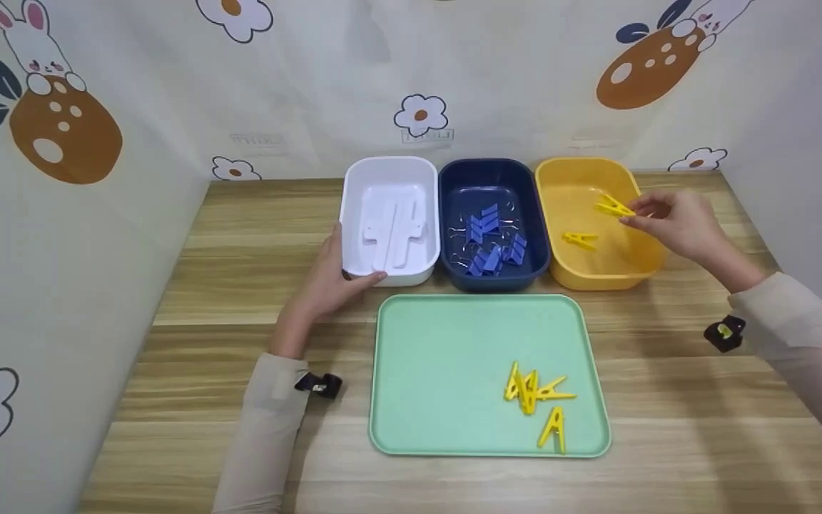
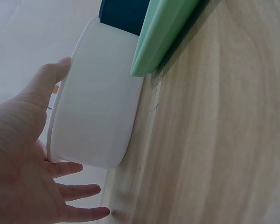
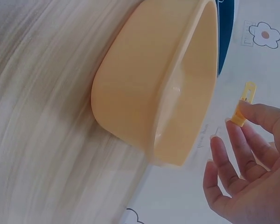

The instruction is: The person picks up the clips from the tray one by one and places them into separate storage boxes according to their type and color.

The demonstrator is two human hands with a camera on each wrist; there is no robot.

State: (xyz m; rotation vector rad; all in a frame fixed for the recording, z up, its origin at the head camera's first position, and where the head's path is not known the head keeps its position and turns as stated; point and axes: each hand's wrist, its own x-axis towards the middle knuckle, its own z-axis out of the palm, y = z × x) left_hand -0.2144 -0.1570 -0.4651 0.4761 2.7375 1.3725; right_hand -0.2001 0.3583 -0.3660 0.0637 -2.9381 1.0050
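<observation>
Above the right side of the yellow bin [image 1: 600, 275], my right hand [image 1: 682, 223] pinches a yellow clothespin [image 3: 245, 103] between thumb and fingertips. Another yellow clothespin [image 1: 580, 240] lies on that bin's floor. My left hand [image 1: 322, 278] rests against the near left corner of the white bin [image 1: 391, 171], thumb on its rim and the other fingers fairly straight, as the left wrist view shows. Several yellow clothespins [image 1: 555, 428] lie on the right part of the green tray [image 1: 447, 371], some in a small heap.
Between the white and yellow bins stands a dark blue bin [image 1: 493, 171] holding several blue binder clips [image 1: 491, 258]. White flat long-handled pieces [image 1: 402, 232] lie in the white bin. A patterned wall covering [image 1: 311, 86] rises behind the bins on the wooden table [image 1: 240, 257].
</observation>
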